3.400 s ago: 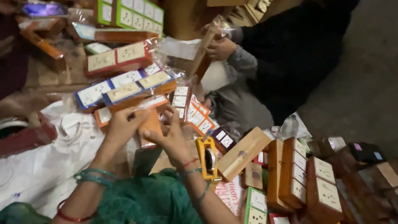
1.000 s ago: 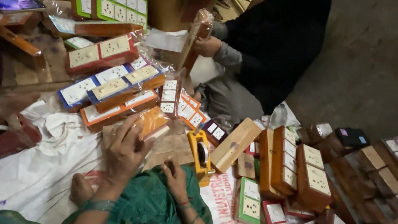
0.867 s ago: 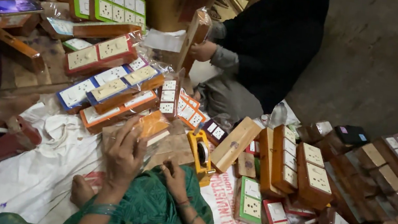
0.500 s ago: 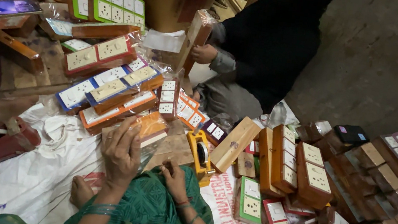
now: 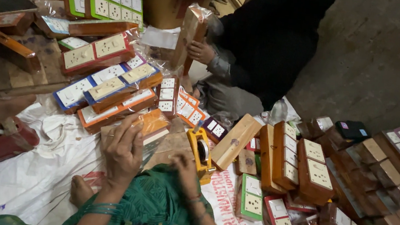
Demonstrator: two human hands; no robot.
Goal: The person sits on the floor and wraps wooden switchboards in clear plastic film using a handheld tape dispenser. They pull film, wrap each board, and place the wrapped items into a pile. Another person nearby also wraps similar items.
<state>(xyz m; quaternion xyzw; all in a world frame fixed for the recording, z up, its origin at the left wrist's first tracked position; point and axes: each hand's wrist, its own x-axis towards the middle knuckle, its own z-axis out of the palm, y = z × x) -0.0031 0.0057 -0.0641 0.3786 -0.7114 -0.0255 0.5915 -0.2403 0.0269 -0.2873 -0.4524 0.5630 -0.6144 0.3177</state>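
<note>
Centrally, the left hand point(image 5: 123, 151) lies flat, fingers spread, on a plastic-wrapped wooden switch box point(image 5: 149, 130); the right hand point(image 5: 184, 169), fingers curled, touches its four o'clock edge, beside a yellow tape dispenser point(image 5: 200, 150).

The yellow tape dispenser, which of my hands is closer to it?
Right. Your right hand lies just left of the yellow tape dispenser, almost touching it. Your left hand is farther left, on the orange wrapped box.
</note>
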